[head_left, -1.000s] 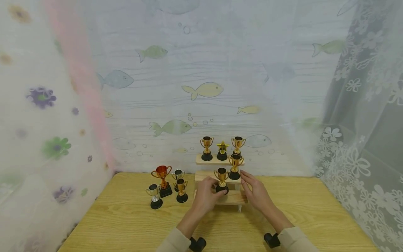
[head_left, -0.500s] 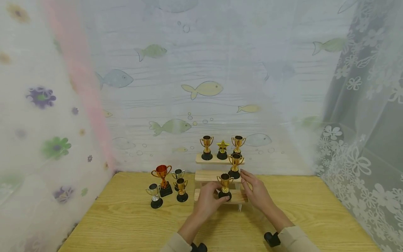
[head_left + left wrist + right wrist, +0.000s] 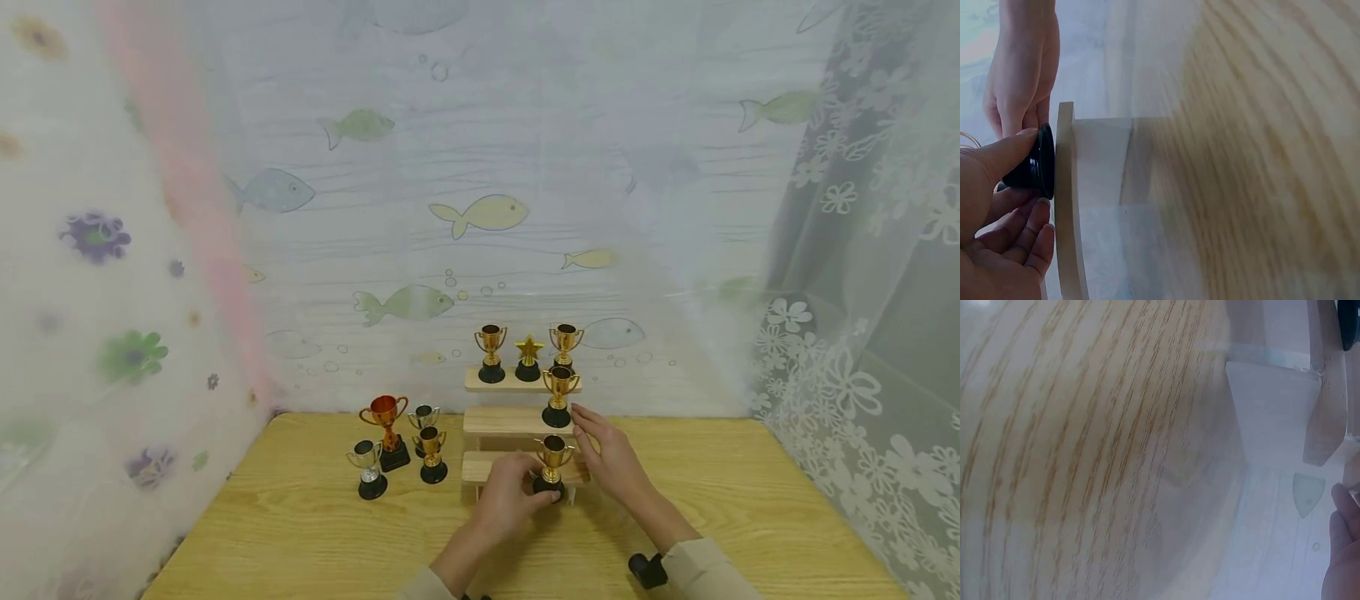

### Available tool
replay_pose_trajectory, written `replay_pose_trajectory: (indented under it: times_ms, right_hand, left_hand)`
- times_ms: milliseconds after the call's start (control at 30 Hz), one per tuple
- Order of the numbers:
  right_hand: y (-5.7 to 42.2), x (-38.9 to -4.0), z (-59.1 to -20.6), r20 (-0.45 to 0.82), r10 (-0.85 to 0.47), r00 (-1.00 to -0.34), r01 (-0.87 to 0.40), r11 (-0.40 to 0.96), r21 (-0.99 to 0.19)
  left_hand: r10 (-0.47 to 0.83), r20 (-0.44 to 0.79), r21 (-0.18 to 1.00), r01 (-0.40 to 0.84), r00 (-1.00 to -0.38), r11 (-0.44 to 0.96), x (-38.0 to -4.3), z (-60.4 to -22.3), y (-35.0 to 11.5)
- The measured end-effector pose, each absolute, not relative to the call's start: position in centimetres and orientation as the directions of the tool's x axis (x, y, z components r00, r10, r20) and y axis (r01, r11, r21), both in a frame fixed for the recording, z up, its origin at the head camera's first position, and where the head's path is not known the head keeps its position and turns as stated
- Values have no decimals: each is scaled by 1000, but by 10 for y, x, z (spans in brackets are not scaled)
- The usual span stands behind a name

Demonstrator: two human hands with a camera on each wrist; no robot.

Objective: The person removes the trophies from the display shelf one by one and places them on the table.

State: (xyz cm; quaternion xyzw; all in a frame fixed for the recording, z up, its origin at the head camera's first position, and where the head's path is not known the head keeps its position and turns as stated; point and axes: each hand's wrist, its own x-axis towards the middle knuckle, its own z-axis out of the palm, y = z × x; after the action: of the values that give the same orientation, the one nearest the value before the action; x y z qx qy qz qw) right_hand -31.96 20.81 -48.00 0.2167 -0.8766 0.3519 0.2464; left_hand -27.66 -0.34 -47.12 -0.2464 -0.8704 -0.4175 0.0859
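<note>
My left hand point(image 3: 510, 496) pinches a small gold trophy cup point(image 3: 553, 452) by its black base point(image 3: 1040, 164). The cup is upright at the right part of the lowest step of a wooden three-step stand point(image 3: 480, 468). In the left wrist view, the base is right at the step's board point(image 3: 1066, 187). My right hand point(image 3: 613, 462) is at the stand's right side, fingers extended beside the middle step. Near those fingertips, another gold trophy cup point(image 3: 557, 398) stands on the middle step. The top step bears two gold cups point(image 3: 491, 343) with a gold star trophy point(image 3: 528, 352) between them.
On the table point(image 3: 300, 517) left of the stand are a large orange-red cup point(image 3: 386, 417), a silver cup point(image 3: 367, 462), another silver cup point(image 3: 424, 415) partly hidden, and a gold cup point(image 3: 430, 450). A fish-print curtain point(image 3: 405, 208) hangs behind the table.
My left hand has brought the gold trophy cup down and to the right, from in front of the middle step to the lowest step. The right hand has stayed nearly still.
</note>
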Motion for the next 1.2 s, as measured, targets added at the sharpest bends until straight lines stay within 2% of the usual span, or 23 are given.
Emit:
replay_pose_trajectory:
  times_ms: [333,600,833,1200]
  right_hand:
    - [209,-320,-480,569,-205,-796,-541,663,-517]
    - [209,-318,-480,577,-204,-791,-551,648,-527]
    - [208,-319,-480,574,-203,-793,-547,650,-527]
    - [209,-321,-481,562,-203,-802,-536,659,-528]
  left_hand:
    - [410,317,711,500,-855,495,-267,-472,6]
    - [496,314,690,553,-810,466,-264,-478,12]
    - [544,238,737,514,-805,439,-262,-482,14]
    - [588,161,732,495,-793,468,-258,-491,19]
